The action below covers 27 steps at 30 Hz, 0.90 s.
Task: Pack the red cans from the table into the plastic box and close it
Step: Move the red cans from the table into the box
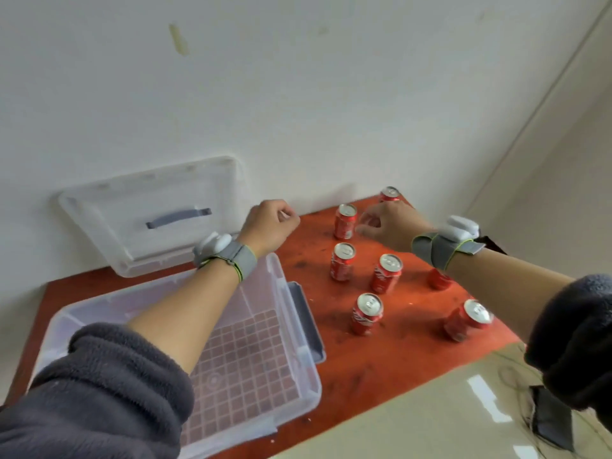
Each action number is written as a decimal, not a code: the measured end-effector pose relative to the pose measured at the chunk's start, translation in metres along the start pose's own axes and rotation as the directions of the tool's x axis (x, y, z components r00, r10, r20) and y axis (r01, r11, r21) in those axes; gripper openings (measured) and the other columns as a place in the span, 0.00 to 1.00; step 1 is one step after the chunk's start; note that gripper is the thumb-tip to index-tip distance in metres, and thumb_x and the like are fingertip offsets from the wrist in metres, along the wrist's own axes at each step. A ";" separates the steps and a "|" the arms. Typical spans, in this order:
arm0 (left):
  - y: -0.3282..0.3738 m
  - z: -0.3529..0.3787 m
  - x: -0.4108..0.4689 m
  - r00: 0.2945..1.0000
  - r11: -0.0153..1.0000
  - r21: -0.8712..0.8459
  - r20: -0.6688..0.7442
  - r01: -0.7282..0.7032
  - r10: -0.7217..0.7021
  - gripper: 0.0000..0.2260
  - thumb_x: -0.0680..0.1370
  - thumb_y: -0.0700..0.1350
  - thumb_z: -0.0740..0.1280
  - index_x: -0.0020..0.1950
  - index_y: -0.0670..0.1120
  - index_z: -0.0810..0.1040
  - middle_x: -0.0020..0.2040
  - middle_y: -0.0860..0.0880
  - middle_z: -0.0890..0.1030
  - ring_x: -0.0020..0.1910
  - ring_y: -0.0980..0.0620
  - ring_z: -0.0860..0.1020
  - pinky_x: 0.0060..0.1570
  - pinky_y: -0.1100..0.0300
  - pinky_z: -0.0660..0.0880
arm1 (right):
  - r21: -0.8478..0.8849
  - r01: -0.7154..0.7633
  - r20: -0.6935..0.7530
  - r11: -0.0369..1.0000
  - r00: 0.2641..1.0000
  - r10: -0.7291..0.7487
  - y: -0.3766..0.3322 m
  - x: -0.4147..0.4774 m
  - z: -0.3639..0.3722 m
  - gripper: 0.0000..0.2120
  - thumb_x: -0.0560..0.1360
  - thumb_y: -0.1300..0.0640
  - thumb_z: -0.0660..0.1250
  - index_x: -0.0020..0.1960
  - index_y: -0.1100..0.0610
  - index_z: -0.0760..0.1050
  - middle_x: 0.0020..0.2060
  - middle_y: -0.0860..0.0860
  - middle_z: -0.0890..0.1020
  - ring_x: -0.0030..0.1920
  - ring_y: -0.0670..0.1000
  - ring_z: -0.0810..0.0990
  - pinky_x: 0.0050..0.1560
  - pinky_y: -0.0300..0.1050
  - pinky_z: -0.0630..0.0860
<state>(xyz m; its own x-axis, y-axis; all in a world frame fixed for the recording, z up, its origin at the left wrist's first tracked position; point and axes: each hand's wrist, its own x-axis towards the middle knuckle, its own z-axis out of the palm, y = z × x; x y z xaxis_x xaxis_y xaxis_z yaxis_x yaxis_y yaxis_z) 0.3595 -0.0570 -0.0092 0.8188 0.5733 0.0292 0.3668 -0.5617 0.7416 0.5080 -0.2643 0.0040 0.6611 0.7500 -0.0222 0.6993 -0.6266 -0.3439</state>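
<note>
Several red cans stand upright on the right half of the red table [357,366]. One can [345,221] at the back sits just left of my right hand [390,226], whose fingers curl near a can partly hidden behind them; whether they grip it cannot be told. Another can [389,194] stands by the wall. Nearer cans include one [342,261], one [386,273] and one [366,313]. The clear plastic box [291,329] lies open and empty at the left. Its lid [149,213] leans against the wall. My left hand [270,226] hovers as a fist above the box's far corner, holding nothing.
The white wall rises directly behind the table. A can [467,319] stands near the table's right edge, and another [438,279] is half hidden under my right forearm. Pale floor with a dark object [549,419] and cables lies to the lower right.
</note>
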 end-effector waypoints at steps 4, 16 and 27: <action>0.029 0.068 -0.028 0.979 0.980 0.174 0.197 -0.093 0.058 0.14 0.71 0.51 0.73 0.53 0.47 0.81 0.42 0.49 0.81 0.48 0.45 0.81 0.49 0.56 0.75 | -0.091 -0.074 0.073 0.993 0.994 0.080 0.058 -0.041 0.004 0.17 0.73 0.42 0.68 0.56 0.50 0.80 0.49 0.48 0.83 0.51 0.53 0.80 0.52 0.50 0.77; 0.027 0.206 -0.044 0.822 0.836 0.503 0.556 -0.217 -0.121 0.35 0.69 0.55 0.73 0.73 0.53 0.64 0.66 0.46 0.67 0.63 0.40 0.74 0.57 0.47 0.75 | -0.323 -0.327 0.277 0.888 0.865 0.419 0.194 -0.114 0.074 0.43 0.61 0.41 0.74 0.72 0.44 0.61 0.65 0.53 0.69 0.62 0.59 0.70 0.53 0.55 0.77; -0.006 0.247 -0.039 0.809 0.765 0.573 0.576 -0.296 -0.119 0.28 0.72 0.47 0.71 0.70 0.53 0.66 0.60 0.44 0.70 0.54 0.39 0.78 0.45 0.51 0.75 | -0.310 -0.409 0.230 0.858 0.844 0.485 0.226 -0.116 0.105 0.30 0.70 0.49 0.72 0.70 0.45 0.66 0.60 0.56 0.71 0.56 0.61 0.77 0.48 0.51 0.77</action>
<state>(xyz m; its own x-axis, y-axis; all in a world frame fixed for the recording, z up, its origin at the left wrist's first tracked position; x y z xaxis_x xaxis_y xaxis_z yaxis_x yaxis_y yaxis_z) 0.4342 -0.2233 -0.1799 0.8731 0.1865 -0.4505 0.2910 -0.9406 0.1746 0.5607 -0.4704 -0.1696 0.8343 0.3775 -0.4018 0.4144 -0.9101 0.0054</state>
